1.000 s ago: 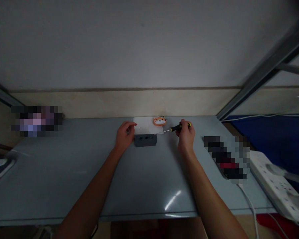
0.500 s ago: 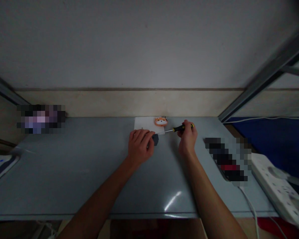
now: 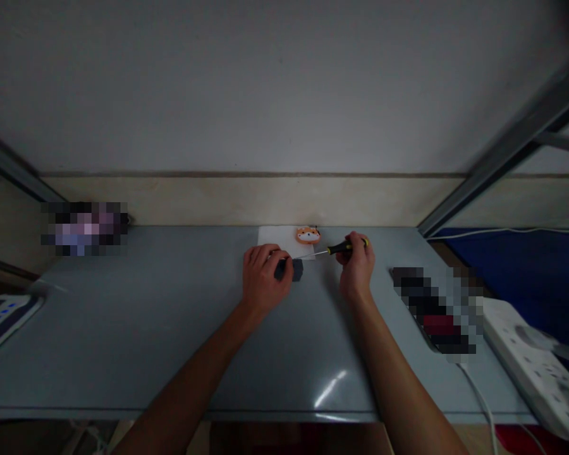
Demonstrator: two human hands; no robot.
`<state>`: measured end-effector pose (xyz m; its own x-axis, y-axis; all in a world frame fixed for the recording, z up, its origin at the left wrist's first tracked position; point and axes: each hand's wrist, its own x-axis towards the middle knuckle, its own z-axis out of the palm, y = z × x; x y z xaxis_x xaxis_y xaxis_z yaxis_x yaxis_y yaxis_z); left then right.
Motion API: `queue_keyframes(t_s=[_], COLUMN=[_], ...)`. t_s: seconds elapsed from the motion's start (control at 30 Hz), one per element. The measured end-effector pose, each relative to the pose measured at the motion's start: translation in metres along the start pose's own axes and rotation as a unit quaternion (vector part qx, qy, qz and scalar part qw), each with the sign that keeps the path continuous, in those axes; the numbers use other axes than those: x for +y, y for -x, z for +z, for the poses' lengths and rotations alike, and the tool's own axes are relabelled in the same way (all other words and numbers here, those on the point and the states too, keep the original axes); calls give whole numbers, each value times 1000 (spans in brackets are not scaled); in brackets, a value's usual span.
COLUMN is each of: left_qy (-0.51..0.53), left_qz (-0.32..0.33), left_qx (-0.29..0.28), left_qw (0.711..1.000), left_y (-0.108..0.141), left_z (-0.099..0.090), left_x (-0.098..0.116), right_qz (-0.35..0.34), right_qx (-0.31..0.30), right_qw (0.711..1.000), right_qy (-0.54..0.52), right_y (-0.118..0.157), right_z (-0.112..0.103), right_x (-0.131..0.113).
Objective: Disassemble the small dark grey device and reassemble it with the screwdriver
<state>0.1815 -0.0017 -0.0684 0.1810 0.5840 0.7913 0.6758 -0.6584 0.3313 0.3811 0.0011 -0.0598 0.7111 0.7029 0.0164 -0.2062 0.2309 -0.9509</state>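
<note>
Your left hand (image 3: 265, 279) is gripping a dark grey box (image 3: 298, 270) beneath its fingers, hiding the left end. Your right hand (image 3: 356, 272) is gripping a screwdriver (image 3: 337, 248); whether its tip is touching the box is staying unclear. Partly covered white paper (image 3: 277, 234) is lying just beyond your left hand.

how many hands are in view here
2: the left hand, gripping the dark grey box, and the right hand, holding the black-and-yellow screwdriver to the right of it. No other hands show.

Box (image 3: 296, 270) before paper (image 3: 275, 234), screwdriver (image 3: 339, 247) at right
</note>
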Motion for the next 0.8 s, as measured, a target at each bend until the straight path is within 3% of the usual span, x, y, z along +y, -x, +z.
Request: queue_keyframes(t_s=[0.1, 0.23, 0.33, 0.5, 0.8], left_qy=[17, 40, 18, 54, 51], left_qz=[-3, -72, -108, -59, -59], left_qx=[13, 39, -30, -186, -188], left_qw=[1000, 996, 994, 979, 979], left_y=[-10, -15, -7, 10, 4], left_z=[-9, -14, -7, 6, 16], left_x=[-28, -70, -88, -98, -100], right_qz=[10, 37, 54, 82, 111], right_qx=[14, 22, 22, 23, -5], right_qw=[1000, 999, 998, 996, 993], right_qy=[-12, -21, -22, -32, -33], right_y=[-2, -5, -6, -6, -3], right_z=[0, 1, 1, 0, 2], right_x=[0, 2, 4, 6, 10])
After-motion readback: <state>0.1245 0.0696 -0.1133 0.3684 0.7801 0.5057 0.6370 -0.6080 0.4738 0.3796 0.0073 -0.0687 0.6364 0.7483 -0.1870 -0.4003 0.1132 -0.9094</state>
